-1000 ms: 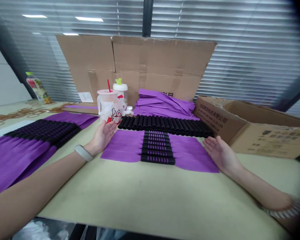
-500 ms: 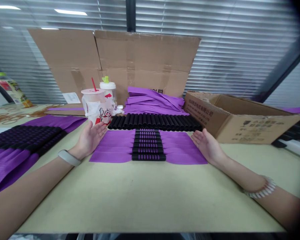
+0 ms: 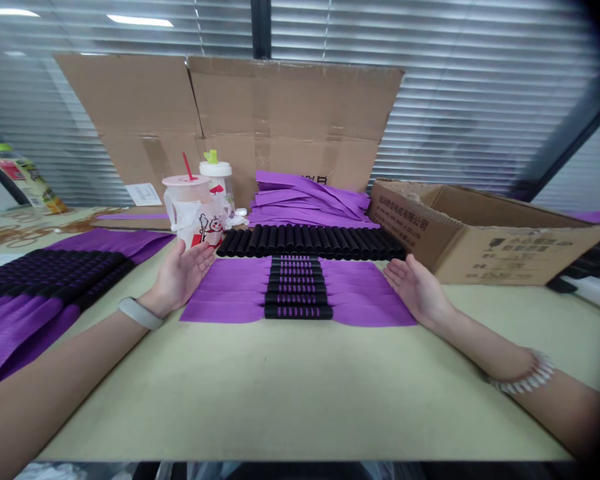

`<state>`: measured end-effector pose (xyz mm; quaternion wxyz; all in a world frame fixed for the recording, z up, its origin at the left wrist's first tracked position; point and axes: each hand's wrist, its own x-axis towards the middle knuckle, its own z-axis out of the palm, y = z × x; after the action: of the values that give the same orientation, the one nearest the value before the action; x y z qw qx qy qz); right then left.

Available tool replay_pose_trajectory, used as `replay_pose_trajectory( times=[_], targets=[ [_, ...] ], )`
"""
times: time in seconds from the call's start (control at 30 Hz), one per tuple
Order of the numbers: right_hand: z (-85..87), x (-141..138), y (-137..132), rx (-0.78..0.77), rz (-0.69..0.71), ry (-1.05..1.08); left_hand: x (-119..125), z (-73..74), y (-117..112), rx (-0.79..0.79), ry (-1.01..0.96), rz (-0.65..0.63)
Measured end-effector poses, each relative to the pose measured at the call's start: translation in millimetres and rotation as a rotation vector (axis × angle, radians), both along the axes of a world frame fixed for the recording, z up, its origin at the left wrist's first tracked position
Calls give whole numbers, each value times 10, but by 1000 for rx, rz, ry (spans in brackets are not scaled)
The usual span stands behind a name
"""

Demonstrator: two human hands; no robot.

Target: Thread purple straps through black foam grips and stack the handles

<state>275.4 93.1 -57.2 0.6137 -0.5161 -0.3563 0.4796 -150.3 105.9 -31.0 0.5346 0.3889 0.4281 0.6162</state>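
Note:
Several purple strips (image 3: 230, 293) lie side by side on the table, each threaded through a black tube (image 3: 297, 288) at its middle. My left hand (image 3: 180, 277) rests on edge against the left ends of the strips, fingers stretched out. At the right ends, my right hand (image 3: 416, 288) lies open with the palm turned inward. Neither hand holds anything. Behind the strips runs a row of loose black tubes (image 3: 310, 241), and behind that a pile of loose purple strips (image 3: 307, 203).
A plastic drink cup with a red straw (image 3: 190, 210) stands just beyond my left hand. An open cardboard box (image 3: 475, 233) sits at the right. Flattened cardboard (image 3: 240, 120) leans at the back. More threaded purple strips (image 3: 35, 287) cover the left. A bottle (image 3: 23, 177) stands far left.
The view shifted left and steadied. Both hands kept their open pose at the two ends of the strips, with hardly any movement in the last half second.

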Motion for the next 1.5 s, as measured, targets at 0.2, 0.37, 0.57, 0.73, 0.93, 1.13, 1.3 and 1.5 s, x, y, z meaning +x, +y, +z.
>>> replay_pose_trajectory(
  times=[0.2, 0.37, 0.57, 0.73, 0.93, 1.13, 1.3, 1.5],
  targets=[
    [-16, 10, 8, 17, -2, -4, -8, -8, 0, -6, 0, -13],
    [-10, 6, 12, 2, 6, 4, 8, 5, -19, 9, -12, -19],
    [-12, 4, 9, 15, 4, -18, 2, -4, -11, 5, -11, -13],
    [18, -21, -9, -3, 8, 14, -6, -25, 14, 7, -16, 4],
    [36, -24, -12, -15, 4, 1, -13, -50, 25, 33, -20, 17],
    [21, 48, 37, -16, -12, -9, -68, -52, 111, -23, -25, 44],
    [45, 31, 144, -22, -17, -7, -61, -58, 254, -9, -23, 84],
    [78, -61, 226, 3, 0, -24, -17, -53, 301, 41, -31, 11]
  ],
)
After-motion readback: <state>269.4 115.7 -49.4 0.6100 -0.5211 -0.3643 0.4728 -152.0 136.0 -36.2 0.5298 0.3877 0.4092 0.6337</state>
